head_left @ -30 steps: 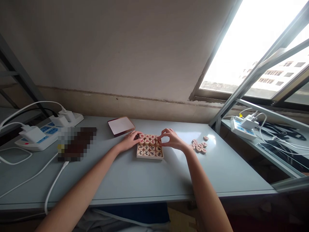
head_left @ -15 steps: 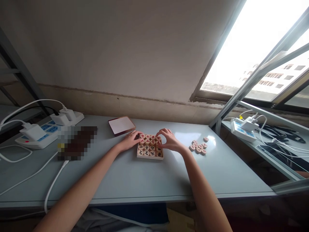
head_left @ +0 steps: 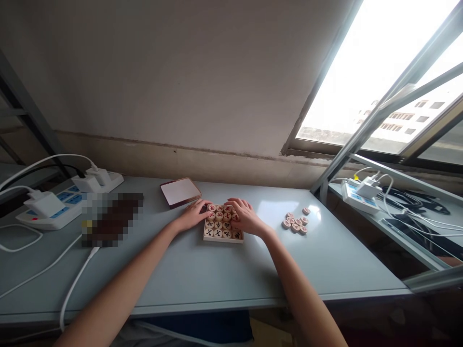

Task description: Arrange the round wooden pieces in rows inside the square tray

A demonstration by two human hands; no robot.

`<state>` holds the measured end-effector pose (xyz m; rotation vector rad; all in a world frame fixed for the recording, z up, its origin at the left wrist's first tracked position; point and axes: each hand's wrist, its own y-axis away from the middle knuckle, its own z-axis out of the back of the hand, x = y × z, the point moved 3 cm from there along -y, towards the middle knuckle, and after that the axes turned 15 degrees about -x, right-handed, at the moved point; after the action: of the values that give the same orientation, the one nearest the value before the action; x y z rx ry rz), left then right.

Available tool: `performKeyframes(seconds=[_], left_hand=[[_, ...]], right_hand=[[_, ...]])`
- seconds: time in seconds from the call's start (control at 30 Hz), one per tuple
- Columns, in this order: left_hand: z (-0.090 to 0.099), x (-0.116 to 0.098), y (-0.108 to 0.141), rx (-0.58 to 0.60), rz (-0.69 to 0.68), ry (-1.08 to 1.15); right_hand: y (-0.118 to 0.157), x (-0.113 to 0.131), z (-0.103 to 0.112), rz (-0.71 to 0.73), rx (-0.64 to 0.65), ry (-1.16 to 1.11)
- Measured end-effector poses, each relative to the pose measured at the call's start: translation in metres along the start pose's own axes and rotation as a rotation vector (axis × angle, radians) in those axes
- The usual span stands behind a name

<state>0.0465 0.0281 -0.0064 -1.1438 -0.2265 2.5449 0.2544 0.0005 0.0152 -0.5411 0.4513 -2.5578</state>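
A shallow box (head_left: 223, 239) on the desk holds rows of round wooden pieces (head_left: 218, 225) marked with red or black characters. At its left rim is my left hand (head_left: 193, 215), fingers apart, with the fingertips touching the box's upper left corner. My right hand (head_left: 247, 217) lies over the box's right side, its fingers spread across the upper right pieces and hiding some of them. Nothing can be seen held in either hand. Several loose pieces (head_left: 296, 222) with red characters lie on the desk to the right.
An open box lid (head_left: 181, 191) lies behind my left hand. Power strips with white plugs (head_left: 48, 204) and cables occupy the left. A pixelated dark object (head_left: 114, 219) is beside them. Another power strip (head_left: 360, 196) and black cables sit on the right shelf.
My right hand has moved left from the box's right edge and now covers more of the right-hand pieces. My left hand stays at the left rim. The whole view has shifted slightly.
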Motion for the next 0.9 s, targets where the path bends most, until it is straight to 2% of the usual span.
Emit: performKeyframes(seconds=[0.23, 0.47, 0.53, 0.63, 0.73, 0.8, 0.9], left_hand=[[0.0, -0.002, 0.001, 0.012, -0.009, 0.01], [-0.003, 0.008, -0.004, -0.02, -0.01, 0.062], [-0.004, 0.012, -0.006, -0.031, -0.019, 0.075], [-0.008, 0.016, -0.009, -0.06, -0.038, 0.079], [-0.012, 0.022, -0.011, -0.081, -0.032, 0.051], [-0.016, 0.025, -0.012, -0.081, -0.027, 0.041], [-0.018, 0.028, -0.013, -0.089, -0.035, 0.033]], right_hand=[[0.0, 0.001, -0.001, 0.003, 0.017, -0.004], [0.0, -0.009, 0.034, -0.095, 0.051, -0.309], [0.003, -0.02, 0.045, -0.136, -0.015, -0.306], [0.018, -0.048, 0.058, -0.331, -0.163, 0.013], [0.046, -0.073, 0.064, -0.517, -0.136, 0.383], [0.067, -0.083, 0.069, -0.578, -0.116, 0.51], [0.093, -0.086, 0.077, -0.575, -0.133, 0.578]])
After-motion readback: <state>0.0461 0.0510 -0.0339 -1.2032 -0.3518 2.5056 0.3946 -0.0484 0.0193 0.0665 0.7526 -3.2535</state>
